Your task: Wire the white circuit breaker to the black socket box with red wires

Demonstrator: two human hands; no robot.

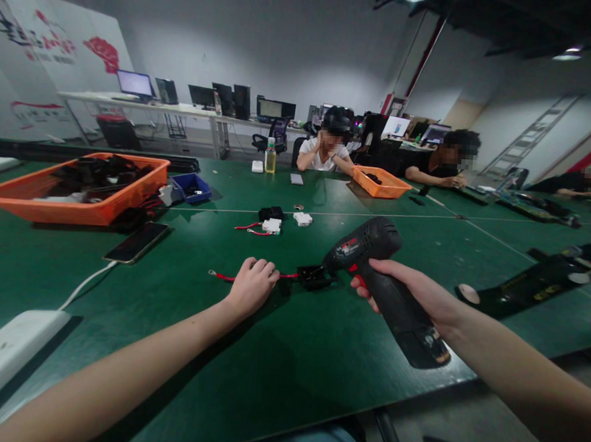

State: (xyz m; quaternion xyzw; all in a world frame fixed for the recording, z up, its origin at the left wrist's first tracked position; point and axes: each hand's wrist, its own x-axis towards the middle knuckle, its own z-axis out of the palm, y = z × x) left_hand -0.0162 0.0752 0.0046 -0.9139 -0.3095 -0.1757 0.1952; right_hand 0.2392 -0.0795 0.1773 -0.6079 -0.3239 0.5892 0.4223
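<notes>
My right hand [411,291] is wrapped round the handle of a black cordless screwdriver [367,242], whose tip points down to the left. That tip meets a small black housing [313,277] lying on the green table. A red wire [222,276] with a ring terminal at its far end runs leftward from the housing. My left hand [252,286] is closed over the wire, pinning it near the table. Just beyond lie white connectors [272,226], one with red leads, and another white connector [303,219] apart from it.
An orange basket [143,172] of black parts stands at left, near a blue bin [192,187]. A phone [138,241] is cabled to a white power strip [12,350]. At right lies a long black device [537,279]. People sit across the table by another orange basket [390,187].
</notes>
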